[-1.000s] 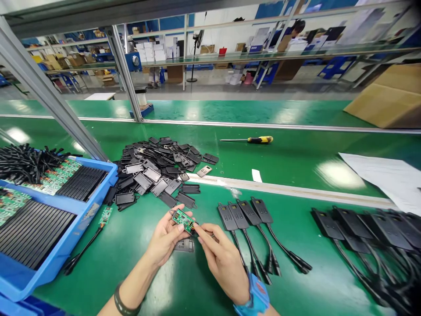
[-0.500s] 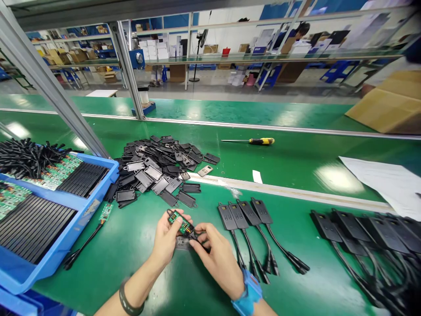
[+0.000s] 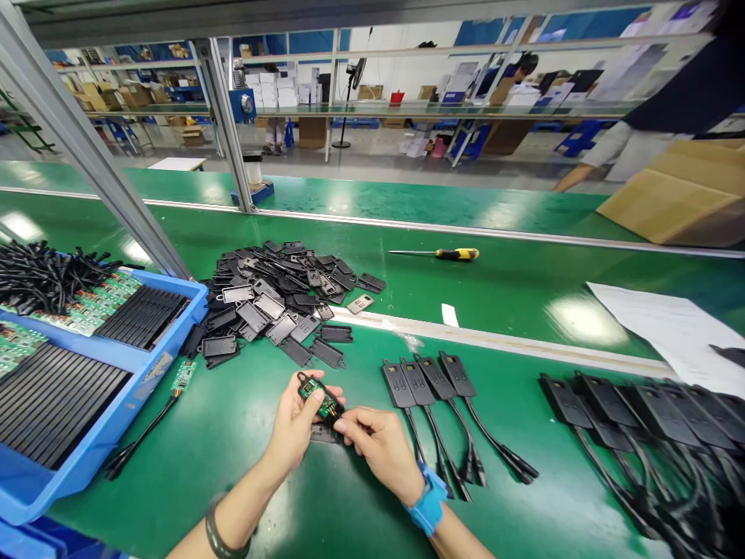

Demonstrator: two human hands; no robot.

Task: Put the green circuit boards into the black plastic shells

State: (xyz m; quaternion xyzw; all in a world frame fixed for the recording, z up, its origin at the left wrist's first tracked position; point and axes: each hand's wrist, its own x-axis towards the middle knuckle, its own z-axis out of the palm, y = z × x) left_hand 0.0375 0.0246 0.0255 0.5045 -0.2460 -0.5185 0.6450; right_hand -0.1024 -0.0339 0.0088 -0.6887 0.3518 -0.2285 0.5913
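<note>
My left hand (image 3: 291, 427) grips a black plastic case half (image 3: 303, 379), its thumb pressing on the green circuit board (image 3: 329, 405) lying inside. The board carries a small digit display and faces up. At the lower end of the case, where the wires leave the board, my right hand (image 3: 381, 446) pinches the black cable, mostly hidden by the fingers. Beneath both hands, a loose black cover (image 3: 322, 433) rests on the green bench. A spare circuit board with cable (image 3: 184, 376) lies to the left, near a heap of black case halves (image 3: 279, 295).
Blue trays (image 3: 145, 361) of boards and cables stand at left. Several closed cases with cables (image 3: 427, 380) lie at right, more (image 3: 634, 411) farther right. Beyond are a screwdriver (image 3: 457, 254), paper sheets (image 3: 657, 318), a cardboard box (image 3: 669, 190) and a metal post (image 3: 224, 124). Another person's arm (image 3: 590, 163) hangs behind the bench.
My right fingers have closed in on the cable end of the case, and the board sits lower in it. Another person has come into view at the upper right. The view shifted slightly.
</note>
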